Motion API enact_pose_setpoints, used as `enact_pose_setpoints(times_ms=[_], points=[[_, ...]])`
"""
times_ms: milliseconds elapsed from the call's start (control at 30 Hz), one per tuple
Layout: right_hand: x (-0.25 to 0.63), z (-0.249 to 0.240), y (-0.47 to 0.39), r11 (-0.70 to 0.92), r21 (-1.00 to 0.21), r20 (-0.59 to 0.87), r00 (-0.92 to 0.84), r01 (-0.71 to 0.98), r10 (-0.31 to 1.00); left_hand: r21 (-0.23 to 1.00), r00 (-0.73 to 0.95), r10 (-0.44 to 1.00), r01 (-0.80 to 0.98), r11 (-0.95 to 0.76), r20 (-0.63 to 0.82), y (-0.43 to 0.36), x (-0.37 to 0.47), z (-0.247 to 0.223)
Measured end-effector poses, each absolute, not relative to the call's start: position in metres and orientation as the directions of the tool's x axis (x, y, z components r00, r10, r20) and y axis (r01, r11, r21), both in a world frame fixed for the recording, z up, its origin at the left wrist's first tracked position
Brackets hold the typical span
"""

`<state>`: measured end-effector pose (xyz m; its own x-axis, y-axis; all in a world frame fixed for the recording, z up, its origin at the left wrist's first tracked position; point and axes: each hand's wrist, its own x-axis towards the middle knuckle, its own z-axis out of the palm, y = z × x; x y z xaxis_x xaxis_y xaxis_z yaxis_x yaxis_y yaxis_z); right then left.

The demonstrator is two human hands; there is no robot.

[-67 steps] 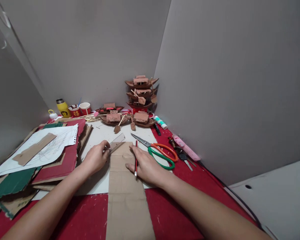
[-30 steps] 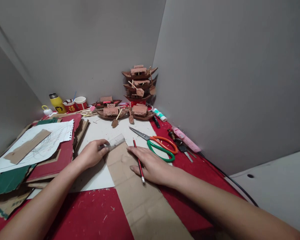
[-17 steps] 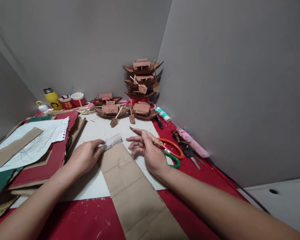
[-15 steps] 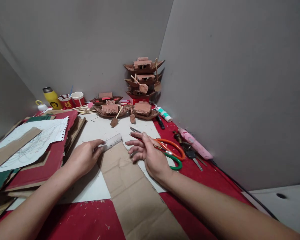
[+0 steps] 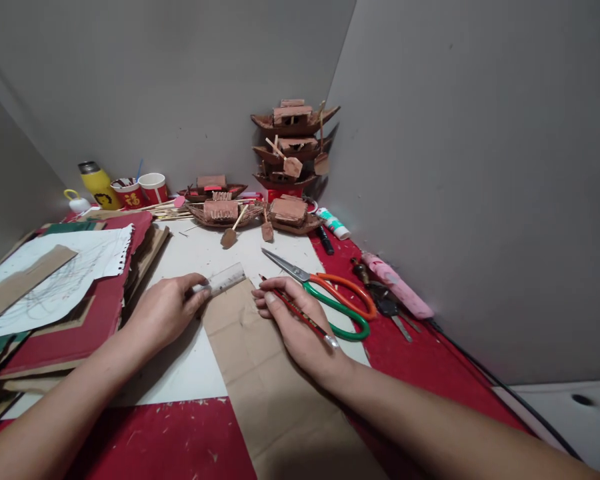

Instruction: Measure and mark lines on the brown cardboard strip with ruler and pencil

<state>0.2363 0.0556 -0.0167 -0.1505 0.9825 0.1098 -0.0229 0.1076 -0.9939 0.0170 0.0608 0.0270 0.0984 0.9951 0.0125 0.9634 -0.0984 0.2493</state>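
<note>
Between its thumb and fingers, my left hand grips a short clear ruler, which lies along the far end of a long brown cardboard strip. A red and black pencil is in my right hand, its sharpened tip pointing away and left, near the strip's far right corner. The pencil's white end rests back over the hand. Just beyond my right hand lie scissors with one orange and one green handle, blades partly apart.
Cardboard model boats with small paddles stand at the back, several stacked by the corner. Cardboard sheets and scribbled paper pile up at left. A yellow bottle, paper cups and a pink glue gun edge the table.
The pencil has turned in my right hand from mostly hidden to a writing hold, and my fingers have closed around it. The scissors show more fully. My left hand still grips the ruler.
</note>
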Motion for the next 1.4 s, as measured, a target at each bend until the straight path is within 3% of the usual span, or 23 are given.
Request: enact_pose_setpoints(times_ms=[167,433,867,1133,1400], points=[[0.239,-0.019,0.051,0.182,-0.982,0.171,-0.161,0.059,0.972,0.227,0.119,0.993,0.967,-0.117,0.005,0.06,0.017,0.03],[0.238,-0.016,0.054,0.095,-0.995,0.095,-0.142,-0.009,0.985,0.098,0.07,0.998,0.993,-0.07,-0.001,0.063,0.024,0.032],[0.238,-0.004,0.054,0.036,-0.999,0.032,-0.109,0.032,0.994,0.139,0.156,0.987,0.978,-0.158,0.025,0.066,0.021,0.023],[0.237,-0.003,0.055,-0.014,-1.0,-0.014,-0.075,0.002,0.997,-0.127,0.227,0.973,0.967,-0.22,0.044,0.069,0.018,0.014],[0.238,-0.005,0.051,-0.028,-0.999,-0.031,-0.092,0.036,0.995,-0.038,0.214,0.973,0.977,-0.212,0.08,0.066,0.018,0.01]])
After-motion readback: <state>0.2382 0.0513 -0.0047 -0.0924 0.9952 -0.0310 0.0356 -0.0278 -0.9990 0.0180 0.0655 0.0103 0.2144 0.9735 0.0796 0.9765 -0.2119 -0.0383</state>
